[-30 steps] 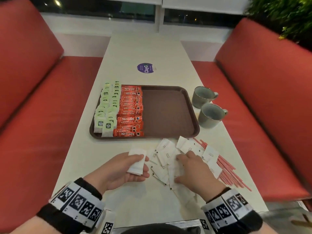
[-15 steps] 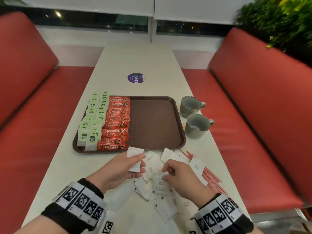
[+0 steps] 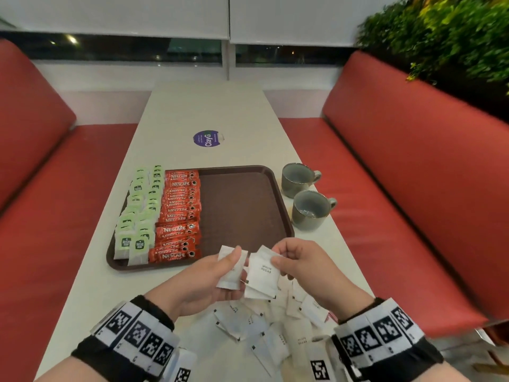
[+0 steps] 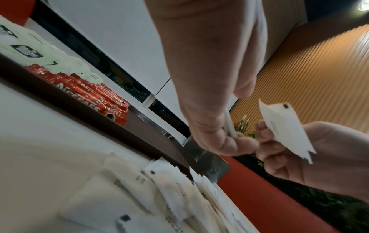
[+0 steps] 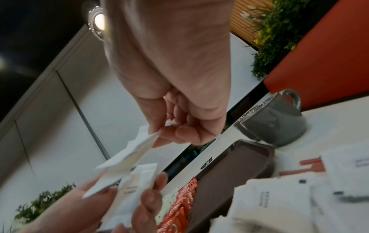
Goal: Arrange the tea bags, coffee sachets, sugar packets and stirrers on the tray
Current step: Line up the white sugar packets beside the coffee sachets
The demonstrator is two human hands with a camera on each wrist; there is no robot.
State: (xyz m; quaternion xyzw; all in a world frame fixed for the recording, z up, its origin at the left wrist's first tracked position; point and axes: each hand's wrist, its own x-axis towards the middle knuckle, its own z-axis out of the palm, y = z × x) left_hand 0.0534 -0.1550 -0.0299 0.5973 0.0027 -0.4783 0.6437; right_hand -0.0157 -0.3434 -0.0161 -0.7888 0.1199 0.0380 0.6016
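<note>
A brown tray lies on the white table, with green tea bags along its left edge and red coffee sachets beside them. The tray's right half is bare. Above the table's near edge my left hand holds a small stack of white sugar packets between thumb and fingers. My right hand pinches more sugar packets right next to that stack. Several loose sugar packets lie scattered under both hands. Red stirrers show in the right wrist view, partly under packets.
Two grey mugs stand on the table just right of the tray. A round purple sticker marks the table's middle. Red bench seats flank the table on both sides, and green plants hang at the upper right.
My right hand lifted sugar packets off the pile and brought them up to the stack in my left hand. Both hands rose off the table toward the tray's near edge.
</note>
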